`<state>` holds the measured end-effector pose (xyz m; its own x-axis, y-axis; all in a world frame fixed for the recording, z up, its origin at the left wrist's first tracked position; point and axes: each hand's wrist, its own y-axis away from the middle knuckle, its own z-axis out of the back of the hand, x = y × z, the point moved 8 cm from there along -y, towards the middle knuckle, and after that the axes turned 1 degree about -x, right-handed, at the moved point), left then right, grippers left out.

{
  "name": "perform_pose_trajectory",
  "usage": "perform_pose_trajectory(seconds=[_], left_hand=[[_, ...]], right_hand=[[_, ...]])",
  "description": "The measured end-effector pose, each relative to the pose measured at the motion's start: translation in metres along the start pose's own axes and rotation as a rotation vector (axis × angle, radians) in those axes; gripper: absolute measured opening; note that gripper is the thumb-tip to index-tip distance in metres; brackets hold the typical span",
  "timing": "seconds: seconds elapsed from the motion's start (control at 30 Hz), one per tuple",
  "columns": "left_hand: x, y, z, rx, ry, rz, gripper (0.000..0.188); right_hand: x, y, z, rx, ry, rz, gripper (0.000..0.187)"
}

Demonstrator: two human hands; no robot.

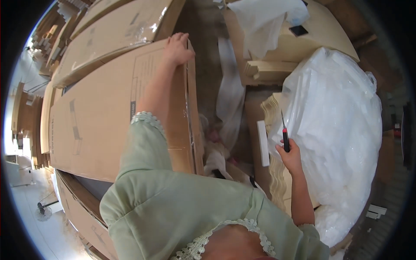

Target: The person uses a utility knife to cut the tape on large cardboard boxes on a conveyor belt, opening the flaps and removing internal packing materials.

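Observation:
My left hand (177, 50) rests on the far right corner of a large brown cardboard box (95, 117). Its fingers lie over the edge with the thumb apart. Shiny tape runs along the box's right edge. On the other side, my right hand (291, 157) is closed around the red-and-black handle of a slim, pointed hand tool (285, 136). The thin metal tip points up and away from me; whether it is a blade or a shaft I cannot tell. Close by that hand stands a big clear plastic bag (342, 108) filled with white foam sheets.
More taped cartons (110, 37) lie beyond the box. At the far right, a wooden panel stack (323, 37) carries foam sheeting (262, 21) and a dark flat object (298, 30). Wavy-edged wooden pieces (276, 173) stand beside the bag. A white foam strip (229, 86) hangs in the gap.

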<state>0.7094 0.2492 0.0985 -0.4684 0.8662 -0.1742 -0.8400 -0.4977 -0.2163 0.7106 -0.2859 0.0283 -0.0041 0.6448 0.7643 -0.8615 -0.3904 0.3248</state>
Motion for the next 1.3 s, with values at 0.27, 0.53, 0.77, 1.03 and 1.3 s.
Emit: perform_pose_trajectory(seconds=[0.27, 0.53, 0.77, 1.03, 1.3], left_hand=[[-0.005, -0.004, 0.026, -0.028, -0.115, 0.035, 0.044], [-0.025, 0.023, 0.011, 0.024, -0.154, 0.151, 0.043], [-0.066, 0.075, 0.022, -0.098, -0.053, 0.157, 0.039], [-0.155, 0.288, -0.005, 0.794, 0.279, 0.527, 0.058], [-0.03, 0.208, 0.042, -0.511, 1.206, 1.512, 0.046]], right_hand=[[0.023, -0.052, -0.048, 0.141, -0.027, 0.081, 0.034], [0.087, -0.15, -0.06, 0.365, 0.112, 0.291, 0.032], [0.152, -0.262, -0.063, 0.369, 0.032, 0.315, 0.038], [0.211, -0.357, -0.115, 0.594, -0.087, 0.26, 0.025], [0.349, -0.444, -0.191, 0.703, -0.338, 0.398, 0.017]])
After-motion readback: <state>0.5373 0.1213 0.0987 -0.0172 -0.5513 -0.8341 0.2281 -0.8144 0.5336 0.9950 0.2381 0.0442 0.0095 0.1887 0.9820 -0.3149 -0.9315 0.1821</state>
